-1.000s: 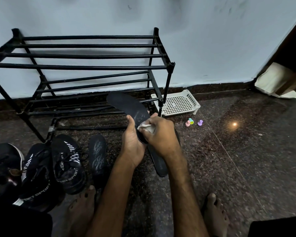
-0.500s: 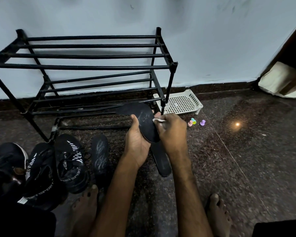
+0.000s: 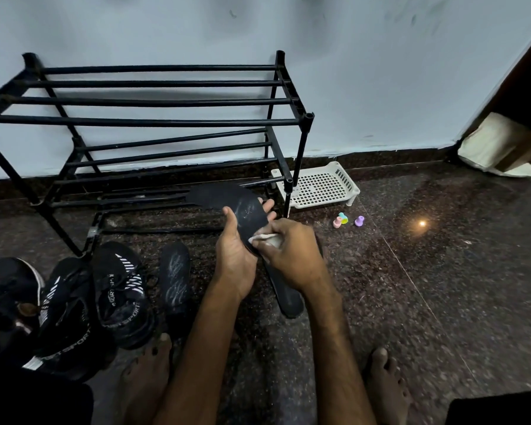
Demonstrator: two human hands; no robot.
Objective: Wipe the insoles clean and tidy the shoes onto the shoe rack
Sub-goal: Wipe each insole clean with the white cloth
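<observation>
Head: left grip holds insole, right grip pinches wipe; shoes read "SPORT".

Shoe rack: black metal, barred tiers, upright against the wall. Raised insole: black, faint pale scuffs, tilted, gripped by the left hand before the rack's right front leg. White cloth: pinched in the right hand, pressed on that insole's near end. Second insole: on the floor before the rack, partly hidden. Third insole: flat, whitish marks, before the rack's middle. Black sports shoes: white-striped, grouped off the rack's left front
</observation>
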